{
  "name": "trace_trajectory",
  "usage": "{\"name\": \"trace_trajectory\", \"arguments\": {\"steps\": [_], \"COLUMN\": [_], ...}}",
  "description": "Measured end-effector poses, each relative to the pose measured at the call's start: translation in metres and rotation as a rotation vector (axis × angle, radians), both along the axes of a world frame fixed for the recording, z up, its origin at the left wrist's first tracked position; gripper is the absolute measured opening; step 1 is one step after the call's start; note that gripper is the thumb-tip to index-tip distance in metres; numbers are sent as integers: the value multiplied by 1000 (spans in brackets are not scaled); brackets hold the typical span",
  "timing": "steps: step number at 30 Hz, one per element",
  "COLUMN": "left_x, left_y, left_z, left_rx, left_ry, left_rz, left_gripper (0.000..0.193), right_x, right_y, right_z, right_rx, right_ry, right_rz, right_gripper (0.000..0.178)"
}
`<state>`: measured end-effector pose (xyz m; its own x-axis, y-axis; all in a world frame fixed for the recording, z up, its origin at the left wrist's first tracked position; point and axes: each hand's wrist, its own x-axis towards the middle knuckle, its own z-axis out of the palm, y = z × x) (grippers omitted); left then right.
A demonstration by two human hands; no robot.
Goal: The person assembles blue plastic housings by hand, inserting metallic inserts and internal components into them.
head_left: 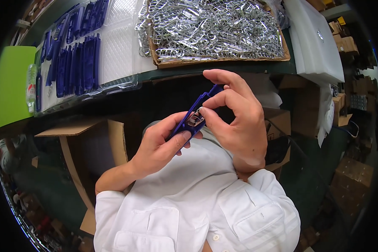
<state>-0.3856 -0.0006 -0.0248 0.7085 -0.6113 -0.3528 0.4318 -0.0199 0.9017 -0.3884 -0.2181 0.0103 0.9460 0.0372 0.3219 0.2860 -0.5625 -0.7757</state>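
Note:
A long, narrow blue plastic casing is held at a slant in front of my white shirt. My left hand is closed round its lower end, thumb on top. In the casing's lower half sits a small shiny metal clip. My right hand pinches the upper end of this clip between thumb and index finger, with the other fingers raised over the casing's far end. The fingertips hide part of the clip.
A shallow cardboard box heaped with metal clips stands on the bench ahead. Left of it, a clear plastic tray carries several blue casings. White foam sheets lie at right. Open cartons stand below the bench; a bottle lies far left.

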Motion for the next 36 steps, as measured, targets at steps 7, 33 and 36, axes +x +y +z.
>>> {"name": "trace_trajectory", "arguments": {"steps": [7,33,36], "left_x": [2,4,10], "left_y": [3,1,-3], "left_z": [-5,-15,-18], "left_rx": [-31,-31,-70], "left_ry": [-12,-243,-243], "left_rz": [3,87,80], "left_gripper": [42,40,35], "right_x": [4,3,0], "right_y": [8,13,14], "right_z": [-2,-32,-37], "right_rx": [-139,236,244], "right_ry": [-19,191,150], "right_rz": [-39,-99,-96], "right_gripper": [14,41,36]}}
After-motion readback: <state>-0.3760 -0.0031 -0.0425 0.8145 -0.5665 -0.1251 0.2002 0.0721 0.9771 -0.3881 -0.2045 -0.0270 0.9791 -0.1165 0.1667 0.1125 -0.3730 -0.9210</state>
